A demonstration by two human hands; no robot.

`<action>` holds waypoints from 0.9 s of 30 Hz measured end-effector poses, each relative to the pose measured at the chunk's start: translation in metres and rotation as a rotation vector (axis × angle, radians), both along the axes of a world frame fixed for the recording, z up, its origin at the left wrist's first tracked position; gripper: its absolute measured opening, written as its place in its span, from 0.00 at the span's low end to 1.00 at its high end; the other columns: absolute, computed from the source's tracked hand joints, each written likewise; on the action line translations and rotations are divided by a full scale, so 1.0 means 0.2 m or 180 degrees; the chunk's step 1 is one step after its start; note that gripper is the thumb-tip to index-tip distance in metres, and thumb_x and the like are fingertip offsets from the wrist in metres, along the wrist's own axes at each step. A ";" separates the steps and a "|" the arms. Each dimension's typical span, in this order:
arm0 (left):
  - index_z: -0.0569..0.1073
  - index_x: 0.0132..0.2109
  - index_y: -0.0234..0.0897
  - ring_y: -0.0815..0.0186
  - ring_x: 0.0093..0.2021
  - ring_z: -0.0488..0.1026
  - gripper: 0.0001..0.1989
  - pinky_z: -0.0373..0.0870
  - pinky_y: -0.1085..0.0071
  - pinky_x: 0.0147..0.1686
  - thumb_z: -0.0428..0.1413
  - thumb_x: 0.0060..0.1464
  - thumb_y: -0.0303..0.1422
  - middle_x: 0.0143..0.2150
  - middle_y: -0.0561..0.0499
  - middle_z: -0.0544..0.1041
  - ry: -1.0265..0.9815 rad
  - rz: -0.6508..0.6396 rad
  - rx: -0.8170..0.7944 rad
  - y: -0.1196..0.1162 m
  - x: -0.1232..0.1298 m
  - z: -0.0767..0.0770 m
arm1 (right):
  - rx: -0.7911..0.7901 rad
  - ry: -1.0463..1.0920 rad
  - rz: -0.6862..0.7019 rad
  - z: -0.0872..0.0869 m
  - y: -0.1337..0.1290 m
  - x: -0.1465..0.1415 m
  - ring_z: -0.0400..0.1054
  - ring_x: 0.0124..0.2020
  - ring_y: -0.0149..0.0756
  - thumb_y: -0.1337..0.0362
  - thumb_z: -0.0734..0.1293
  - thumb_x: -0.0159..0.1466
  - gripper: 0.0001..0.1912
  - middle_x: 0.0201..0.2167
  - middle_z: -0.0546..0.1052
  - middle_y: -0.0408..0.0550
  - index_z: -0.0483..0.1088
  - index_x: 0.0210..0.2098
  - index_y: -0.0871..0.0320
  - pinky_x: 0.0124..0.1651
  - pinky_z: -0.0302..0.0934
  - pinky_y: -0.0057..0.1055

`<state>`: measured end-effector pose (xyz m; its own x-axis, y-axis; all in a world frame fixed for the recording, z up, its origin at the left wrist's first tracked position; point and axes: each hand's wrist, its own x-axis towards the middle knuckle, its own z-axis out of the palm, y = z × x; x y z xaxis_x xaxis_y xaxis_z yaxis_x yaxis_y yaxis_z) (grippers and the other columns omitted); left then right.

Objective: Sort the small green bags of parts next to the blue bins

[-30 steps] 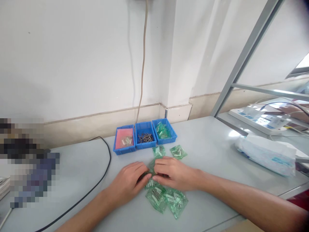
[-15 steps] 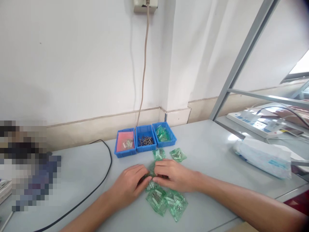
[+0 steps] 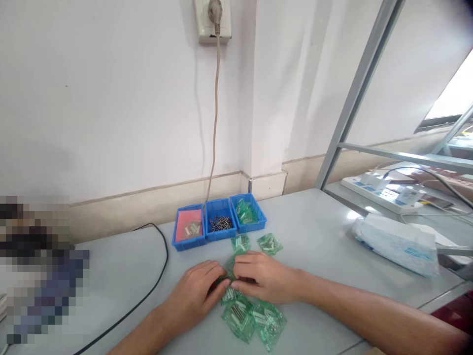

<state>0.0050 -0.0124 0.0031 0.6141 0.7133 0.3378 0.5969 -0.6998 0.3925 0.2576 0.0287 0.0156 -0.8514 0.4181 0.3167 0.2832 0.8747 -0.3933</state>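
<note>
My left hand (image 3: pixel 204 288) and my right hand (image 3: pixel 264 277) meet over the table with curled fingers, pinching a small green plastic bag (image 3: pixel 229 266) between them; the fingers cover most of it. Just below them lie a green bag with screws (image 3: pixel 238 318) and another green bag (image 3: pixel 269 325) with pale and metal pieces inside. Part of one more bag (image 3: pixel 229 295) shows under my fingertips. Beyond my right hand rest two filled green bags, one (image 3: pixel 241 243) close to the bins and one (image 3: pixel 270 243) to its right.
Three blue bins stand in a row near the wall: one with pink material and pale pieces (image 3: pixel 177 245), one of loose screws (image 3: pixel 209 236), one of green bags (image 3: pixel 263 223). A black cable (image 3: pixel 162 266) crosses the left. A white-blue plastic package (image 3: pixel 397 246) lies right, near a metal frame (image 3: pixel 354 98).
The camera view has tilted slightly upward, so the scene sits a little lower. Both hands keep nearly the same pose on the green bag.
</note>
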 end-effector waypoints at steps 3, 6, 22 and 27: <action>0.69 0.40 0.40 0.62 0.35 0.73 0.12 0.65 0.69 0.36 0.50 0.76 0.36 0.35 0.51 0.75 0.0021 -0.0011 -0.0002 0.00 0.00 0.00 | -0.0029 -0.0009 -0.0002 0.00 0.00 0.00 0.62 0.33 0.34 0.58 0.61 0.79 0.17 0.33 0.67 0.43 0.64 0.33 0.56 0.39 0.56 0.30; 0.69 0.39 0.39 0.62 0.36 0.73 0.12 0.65 0.69 0.36 0.50 0.76 0.35 0.35 0.52 0.75 0.0023 0.0000 -0.0008 0.00 0.00 0.00 | -0.0050 0.0007 0.0005 -0.01 0.00 0.00 0.61 0.34 0.34 0.58 0.61 0.79 0.16 0.33 0.67 0.42 0.63 0.33 0.56 0.40 0.57 0.30; 0.70 0.40 0.39 0.62 0.36 0.73 0.13 0.65 0.68 0.37 0.50 0.76 0.36 0.36 0.51 0.76 0.0018 -0.0005 -0.0005 0.00 0.00 -0.01 | -0.0038 -0.0043 -0.0030 0.00 0.00 0.00 0.62 0.34 0.33 0.58 0.62 0.78 0.16 0.33 0.66 0.41 0.62 0.33 0.55 0.40 0.56 0.29; 0.70 0.41 0.40 0.62 0.37 0.73 0.12 0.66 0.68 0.38 0.50 0.76 0.36 0.37 0.51 0.76 0.0003 0.0033 -0.0073 0.00 0.00 -0.01 | -0.0018 -0.0064 -0.0001 0.00 0.00 0.00 0.61 0.34 0.33 0.58 0.63 0.78 0.16 0.33 0.66 0.41 0.63 0.33 0.55 0.39 0.57 0.30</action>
<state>0.0046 -0.0117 0.0003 0.6070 0.7272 0.3206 0.6045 -0.6843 0.4078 0.2580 0.0287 0.0156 -0.8574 0.4201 0.2972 0.2913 0.8724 -0.3926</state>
